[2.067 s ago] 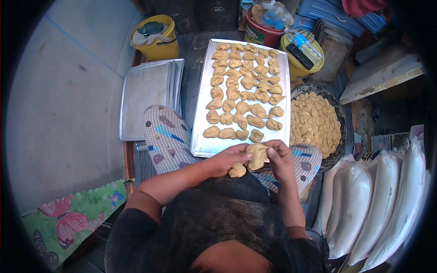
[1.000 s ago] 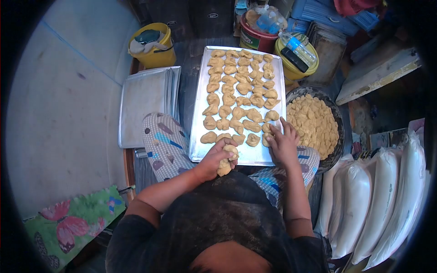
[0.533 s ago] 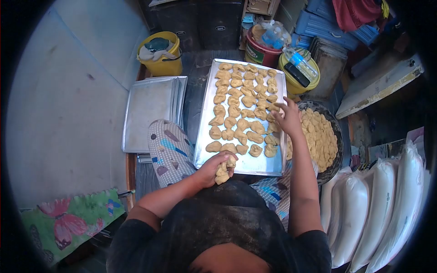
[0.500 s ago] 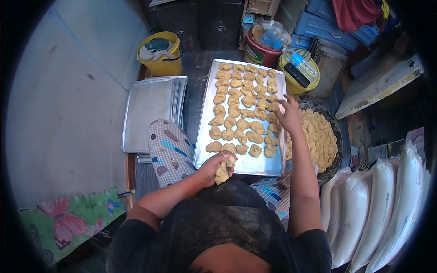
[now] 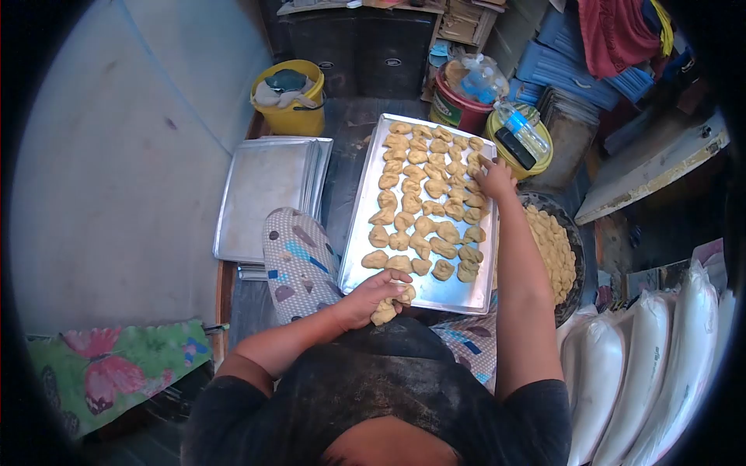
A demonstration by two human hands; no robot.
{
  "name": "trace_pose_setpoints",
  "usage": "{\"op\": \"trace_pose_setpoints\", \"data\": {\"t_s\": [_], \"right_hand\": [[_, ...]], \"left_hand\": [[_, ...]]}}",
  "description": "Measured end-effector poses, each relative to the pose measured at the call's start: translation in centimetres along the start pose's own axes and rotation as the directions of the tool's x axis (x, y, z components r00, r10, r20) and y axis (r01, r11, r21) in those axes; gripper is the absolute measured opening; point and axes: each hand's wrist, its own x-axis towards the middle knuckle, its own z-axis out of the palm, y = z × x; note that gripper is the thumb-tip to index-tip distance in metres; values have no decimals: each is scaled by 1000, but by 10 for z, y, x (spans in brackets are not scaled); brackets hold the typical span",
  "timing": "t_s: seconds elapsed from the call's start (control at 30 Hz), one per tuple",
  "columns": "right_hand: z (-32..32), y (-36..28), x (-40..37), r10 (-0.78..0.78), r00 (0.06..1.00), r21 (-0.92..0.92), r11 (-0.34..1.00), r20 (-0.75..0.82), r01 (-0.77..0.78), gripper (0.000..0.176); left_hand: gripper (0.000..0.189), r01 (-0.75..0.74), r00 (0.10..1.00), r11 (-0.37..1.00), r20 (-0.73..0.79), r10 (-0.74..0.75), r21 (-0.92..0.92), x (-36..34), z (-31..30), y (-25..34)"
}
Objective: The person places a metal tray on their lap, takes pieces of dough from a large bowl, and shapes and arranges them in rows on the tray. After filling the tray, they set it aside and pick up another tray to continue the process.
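Note:
My left hand is closed around a lump of dough at the near edge of the metal tray. Rows of twisted yellowish dough pieces lie across that tray, which rests over my lap. At the tray's far right side, my right hand has its thumb and fingers closed down on a dough piece in the rightmost column, partly covering it. Just right of my right forearm, a round dark basin holds many cut dough pieces.
Stacked metal trays lie to the left, beyond my patterned knee. A yellow bucket, a red bucket and a yellow tub with a bottle and phone stand ahead. Filled plastic bags line the right.
My right hand has moved slightly farther along the tray's right column, its fingers drawing closer together on the dough. My left hand still holds its lump. The view has shifted a little.

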Motion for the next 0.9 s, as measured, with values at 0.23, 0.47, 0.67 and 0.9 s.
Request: {"op": "trace_pose_setpoints", "data": {"t_s": [0.23,0.47,0.67,0.9], "right_hand": [[-36,-76,-158,-605,787,799,530,123,283,47],[7,-85,-246,-625,776,816,399,-92,418,19],[51,-104,-245,-631,698,528,487,-338,696,17],[13,-105,-261,-614,737,754,333,-283,567,18]], "left_hand": [[31,-15,1000,986,7,16,-169,-4,-23,5],[43,35,999,990,-21,-39,-140,-31,-39,6],[43,-277,960,885,-153,235,-376,-51,-54,-1],[32,-224,957,961,-224,185,-162,-46,-17,7]]}}
